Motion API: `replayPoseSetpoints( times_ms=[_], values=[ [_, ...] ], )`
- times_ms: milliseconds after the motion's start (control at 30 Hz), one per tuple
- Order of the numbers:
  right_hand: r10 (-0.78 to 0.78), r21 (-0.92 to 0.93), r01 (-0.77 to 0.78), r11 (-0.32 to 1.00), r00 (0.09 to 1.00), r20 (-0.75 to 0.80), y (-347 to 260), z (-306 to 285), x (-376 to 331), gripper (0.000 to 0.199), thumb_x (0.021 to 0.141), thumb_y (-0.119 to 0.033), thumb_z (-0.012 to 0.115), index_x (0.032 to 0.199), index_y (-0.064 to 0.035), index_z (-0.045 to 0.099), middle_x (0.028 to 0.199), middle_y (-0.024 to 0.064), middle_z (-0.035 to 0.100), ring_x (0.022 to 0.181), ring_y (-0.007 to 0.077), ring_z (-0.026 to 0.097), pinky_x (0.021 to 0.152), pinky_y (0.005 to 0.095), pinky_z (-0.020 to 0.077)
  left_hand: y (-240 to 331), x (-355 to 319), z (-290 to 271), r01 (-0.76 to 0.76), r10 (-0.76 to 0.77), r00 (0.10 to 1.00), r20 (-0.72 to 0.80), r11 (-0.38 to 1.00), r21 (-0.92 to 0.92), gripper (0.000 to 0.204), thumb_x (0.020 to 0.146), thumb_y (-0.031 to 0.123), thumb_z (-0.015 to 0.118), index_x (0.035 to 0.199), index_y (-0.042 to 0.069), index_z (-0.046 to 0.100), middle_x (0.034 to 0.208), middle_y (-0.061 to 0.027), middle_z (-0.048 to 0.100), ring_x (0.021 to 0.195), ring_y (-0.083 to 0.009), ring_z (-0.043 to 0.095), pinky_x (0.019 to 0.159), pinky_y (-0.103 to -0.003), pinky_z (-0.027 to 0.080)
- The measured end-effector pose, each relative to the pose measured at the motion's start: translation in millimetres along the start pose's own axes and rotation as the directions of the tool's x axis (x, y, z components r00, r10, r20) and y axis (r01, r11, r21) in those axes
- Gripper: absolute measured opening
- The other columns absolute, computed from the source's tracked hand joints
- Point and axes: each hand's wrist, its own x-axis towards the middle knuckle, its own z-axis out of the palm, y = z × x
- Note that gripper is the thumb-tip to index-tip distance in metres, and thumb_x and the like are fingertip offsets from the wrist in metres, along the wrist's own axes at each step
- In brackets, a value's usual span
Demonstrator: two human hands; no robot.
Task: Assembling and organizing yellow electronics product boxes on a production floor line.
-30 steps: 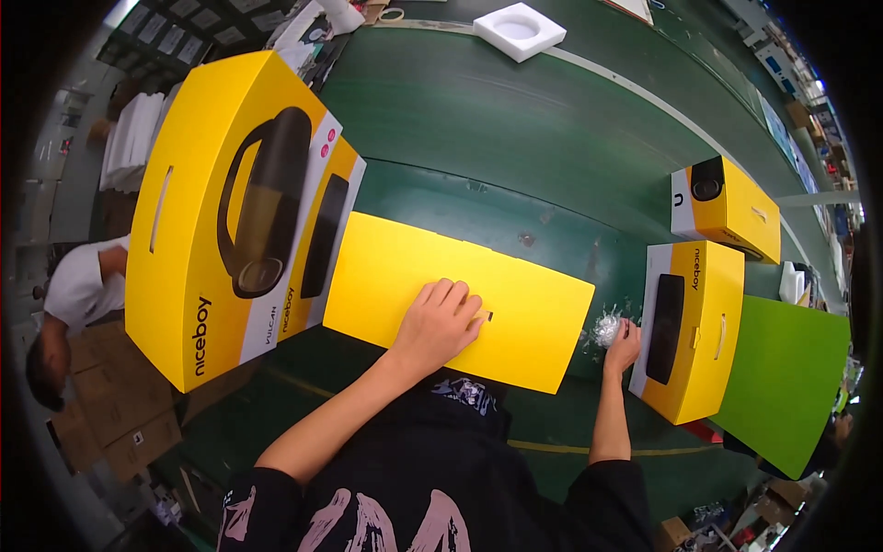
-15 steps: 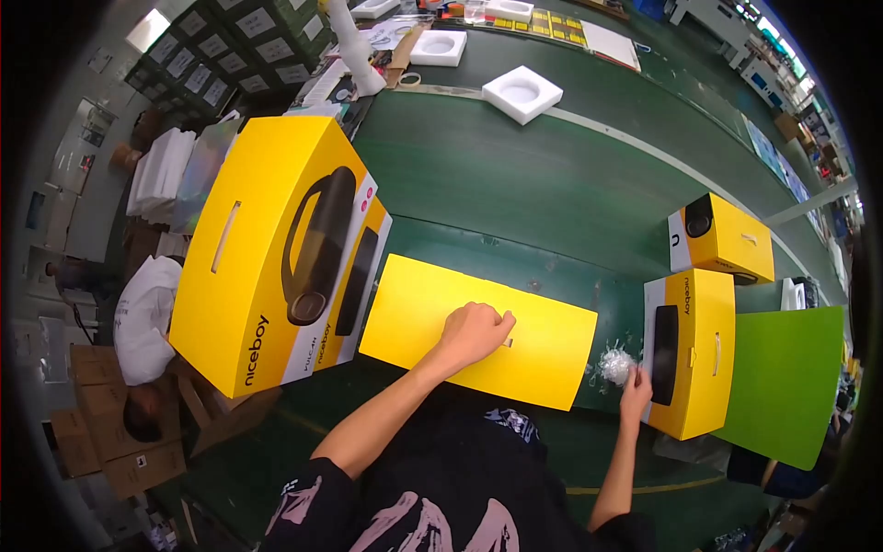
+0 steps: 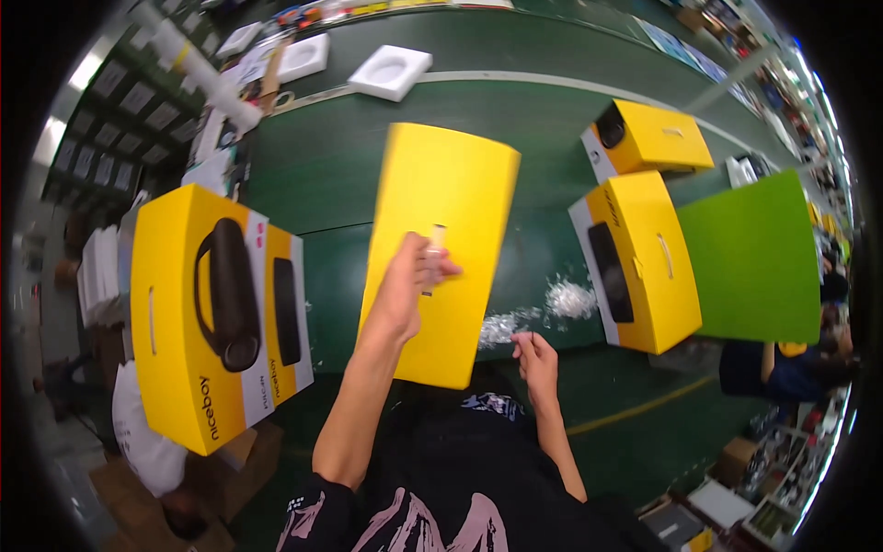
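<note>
A yellow box [image 3: 460, 184] stands in front of me, its long side now running away from my body. My left hand [image 3: 409, 281] is closed round the pale carry handle [image 3: 438, 241] on its top. Right of the box, my right hand [image 3: 536, 363] hovers by the table's near edge with thumb and fingers pinched together. Whether anything small sits in that pinch, I cannot make out. Just beyond those fingertips lie crumpled clear plastic scraps [image 3: 499, 331]. A bigger bunch of them [image 3: 570, 299] rests beside a yellow-and-white box [image 3: 653, 262].
A large yellow box with a speaker picture [image 3: 170, 317] stands at left. Another yellow box [image 3: 662, 138] sits behind the right-hand one, next to a green panel [image 3: 754, 262]. White foam blocks [image 3: 391, 74] lie at the back. A person in a white top [image 3: 138, 432] bends at lower left.
My left hand has swung the yellow box from lying crosswise to pointing away from me. My right hand has moved left, leaving the bigger bunch of plastic scraps by the right-hand box.
</note>
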Motion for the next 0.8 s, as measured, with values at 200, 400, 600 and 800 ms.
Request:
replayPoseSetpoints(
  times_ms=[200,400,600,800],
  values=[
    [0.069,0.240,-0.037,0.970,0.990,-0.124,-25.8,-23.1,-10.5,0.030,0.113,-0.027,0.048,0.099,-0.0068,0.064,0.071,-0.0064,0.045,0.053,0.0009,0.035,0.045,0.0218,0.0252,-14.2,-2.2,3.3,0.040,-0.120,0.989,-0.082,0.769,-0.638,0.059,0.091,0.034,0.057,0.127,-0.010,0.043,0.122,-0.0205,0.047,0.123,-0.0346,0.050,0.115,-0.040,0.037],
    [-0.088,-0.059,0.086,0.995,0.995,-0.038,-21.3,-36.7,-5.5,0.036,0.113,-0.027,0.046,0.090,-0.0043,0.061,0.070,-0.0039,0.048,0.057,0.0044,0.042,0.053,0.0225,0.0351,-69.3,13.7,0.7,0.094,-0.267,0.957,-0.111,0.652,-0.753,0.065,0.091,0.023,0.058,0.142,-0.007,0.029,0.142,-0.0210,0.035,0.147,-0.0361,0.034,0.128,-0.045,0.022],
    [-0.226,-0.338,0.165,0.926,0.963,-0.149,-44.9,-46.3,24.0,0.036,0.109,-0.023,0.048,0.085,0.0015,0.058,0.073,0.0103,0.057,0.069,0.0182,0.055,0.069,0.0344,0.0453,-90.6,2.9,-7.3,0.083,-0.240,0.962,-0.128,0.705,-0.704,0.058,0.093,0.018,0.055,0.141,-0.007,0.033,0.140,-0.0209,0.039,0.149,-0.0378,0.036,0.128,-0.048,0.029],
    [-0.238,-0.592,0.210,0.778,0.971,0.032,-64.5,-60.4,56.2,0.032,0.104,-0.020,0.046,0.088,0.0035,0.060,0.074,0.0232,0.062,0.071,0.0416,0.063,0.068,0.0460,0.0476,-113.3,-21.0,-11.1,0.104,-0.197,0.942,-0.271,0.941,-0.321,0.035,0.102,0.018,0.047,0.128,-0.004,0.052,0.120,-0.0164,0.055,0.131,-0.0329,0.057,0.113,-0.044,0.047]
  ],
)
